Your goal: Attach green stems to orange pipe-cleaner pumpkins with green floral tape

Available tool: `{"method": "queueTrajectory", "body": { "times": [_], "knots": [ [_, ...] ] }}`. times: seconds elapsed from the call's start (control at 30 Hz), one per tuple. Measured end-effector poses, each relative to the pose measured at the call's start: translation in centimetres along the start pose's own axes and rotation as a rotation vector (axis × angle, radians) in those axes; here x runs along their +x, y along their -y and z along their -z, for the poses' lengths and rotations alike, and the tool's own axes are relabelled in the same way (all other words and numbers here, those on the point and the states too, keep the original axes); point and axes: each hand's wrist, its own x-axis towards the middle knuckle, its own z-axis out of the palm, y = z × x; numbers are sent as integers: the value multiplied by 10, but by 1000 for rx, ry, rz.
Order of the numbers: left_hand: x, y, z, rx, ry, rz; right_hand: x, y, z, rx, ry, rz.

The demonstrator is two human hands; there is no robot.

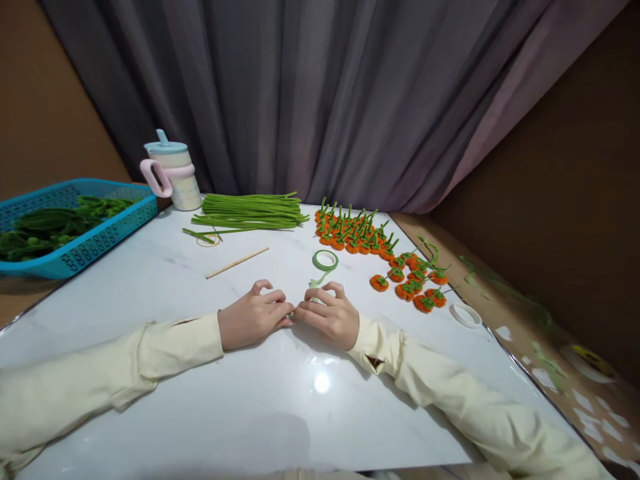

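Observation:
My left hand [253, 316] and my right hand [327, 313] rest on the white marble table [280, 400], fingertips meeting in a pinch at the middle. A strip of green tape runs from my right fingers up to the green tape roll [325, 260] just behind them. What the left fingers pinch is too small to make out. Orange pipe-cleaner flowers with green stems [373, 243] lie in rows to the right of the roll. A bundle of green stems [250, 212] lies farther back.
A wooden stick [237, 262] lies left of the tape roll. A blue basket of green leaves [65, 227] sits at the far left beside a pink-handled cup [170, 172]. A white tape ring [465, 315] lies near the right table edge. A grey curtain hangs behind.

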Motion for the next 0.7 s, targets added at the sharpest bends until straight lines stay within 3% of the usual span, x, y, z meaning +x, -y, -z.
{"method": "queueTrajectory", "body": {
  "times": [0.2, 0.47, 0.7],
  "knots": [
    [-1, 0, 1, -79, 54, 36, -1, -3, 3, 147, 158, -31],
    [-1, 2, 2, -96, 107, 21, 1, 1, -5, 172, 94, -147],
    [2, -1, 6, -104, 116, -1, 2, 0, -5, 126, 33, -76]
  ]
}}
